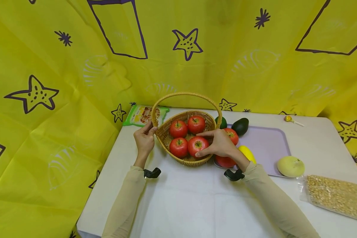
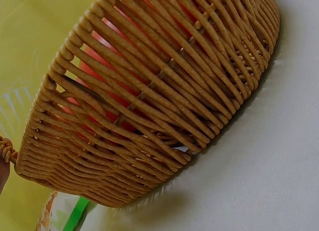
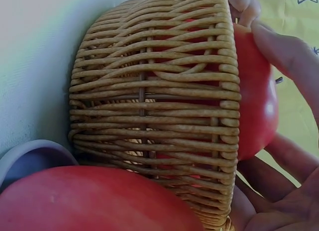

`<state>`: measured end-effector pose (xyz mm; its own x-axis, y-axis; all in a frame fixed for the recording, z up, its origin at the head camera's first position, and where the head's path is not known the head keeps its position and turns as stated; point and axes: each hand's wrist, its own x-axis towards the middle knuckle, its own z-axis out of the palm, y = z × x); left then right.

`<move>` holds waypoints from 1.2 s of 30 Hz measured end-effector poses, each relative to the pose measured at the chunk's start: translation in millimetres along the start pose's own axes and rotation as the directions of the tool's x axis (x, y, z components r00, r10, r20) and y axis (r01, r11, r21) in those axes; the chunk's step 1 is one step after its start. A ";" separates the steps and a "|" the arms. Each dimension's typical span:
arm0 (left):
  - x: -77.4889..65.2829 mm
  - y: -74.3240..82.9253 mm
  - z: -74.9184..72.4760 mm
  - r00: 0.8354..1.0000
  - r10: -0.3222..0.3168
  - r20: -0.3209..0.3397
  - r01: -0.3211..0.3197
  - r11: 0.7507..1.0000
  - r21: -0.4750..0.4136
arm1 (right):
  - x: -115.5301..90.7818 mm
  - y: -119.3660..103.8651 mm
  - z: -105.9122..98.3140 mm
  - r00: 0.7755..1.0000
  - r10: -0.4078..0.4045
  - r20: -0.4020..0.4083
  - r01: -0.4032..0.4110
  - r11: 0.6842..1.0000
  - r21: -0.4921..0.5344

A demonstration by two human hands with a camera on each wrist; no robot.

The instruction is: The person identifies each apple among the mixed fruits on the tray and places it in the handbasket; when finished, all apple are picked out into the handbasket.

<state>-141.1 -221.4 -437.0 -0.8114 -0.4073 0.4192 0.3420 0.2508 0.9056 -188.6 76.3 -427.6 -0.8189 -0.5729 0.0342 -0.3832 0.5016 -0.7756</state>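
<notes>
A wicker basket [image 1: 190, 162] with a tall arched handle holds several red apples [image 1: 178, 128]. My left hand [image 1: 144, 138] pinches the base of the handle at the basket's left end. Over the basket's right side, my right hand [image 1: 221, 142] grips the front right apple [image 1: 198, 146], thumb on its near side and fingers beyond it. In the right wrist view that apple [image 3: 256, 96] rises above the woven rim, with thumb and fingers around it. The left wrist view shows the basket's woven side [image 2: 164, 91], red fruit behind the gaps.
Right of the basket, a lilac tray [image 1: 267, 145] bears red apples [image 1: 232, 135], a yellow lemon [image 1: 247, 154] and a dark avocado [image 1: 240, 126]. A pale round melon [image 1: 291, 166] sits at its corner. Nearby lie a grain bag [image 1: 336, 195], a lollipop [image 1: 288, 119] and a green packet [image 1: 137, 115].
</notes>
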 end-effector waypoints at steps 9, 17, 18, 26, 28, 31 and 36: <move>1.3 -3.2 -0.4 1.000 0.017 0.000 -0.017 1.000 0.003 | 2.4 -1.7 1.9 1.000 -0.019 0.025 0.020 0.998 -0.063; 2.0 -4.3 -0.4 1.000 0.010 -0.004 -0.010 1.000 -0.003 | 5.9 -3.7 4.9 0.998 -0.029 0.051 0.037 0.987 -0.158; 2.0 -4.1 -0.2 1.000 0.011 -0.004 -0.011 1.000 -0.003 | 6.4 -3.8 5.4 0.998 -0.028 0.053 0.037 0.985 -0.168; 0.6 -1.5 1.5 1.000 0.013 -0.001 -0.013 1.000 0.008 | 8.9 -5.5 7.3 0.994 -0.025 0.103 0.051 0.964 -0.262; 0.4 -1.4 1.5 1.000 0.009 -0.002 -0.009 1.000 0.005 | 9.2 -6.3 6.9 0.992 -0.024 0.121 0.055 0.963 -0.262; 0.4 -1.5 1.2 1.000 0.003 -0.002 -0.003 1.000 -0.001 | 9.7 -7.4 5.5 0.988 -0.033 0.154 0.072 0.964 -0.256; 0.8 -3.1 0.0 1.000 0.005 -0.003 -0.005 1.000 -0.004 | 11.0 -7.8 4.1 0.976 -0.062 0.207 0.115 0.960 -0.256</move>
<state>-142.9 -222.5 -439.4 -0.8083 -0.4087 0.4237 0.3480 0.2489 0.9039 -192.9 63.4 -423.7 -0.6878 -0.7243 -0.0490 -0.5710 0.5814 -0.5796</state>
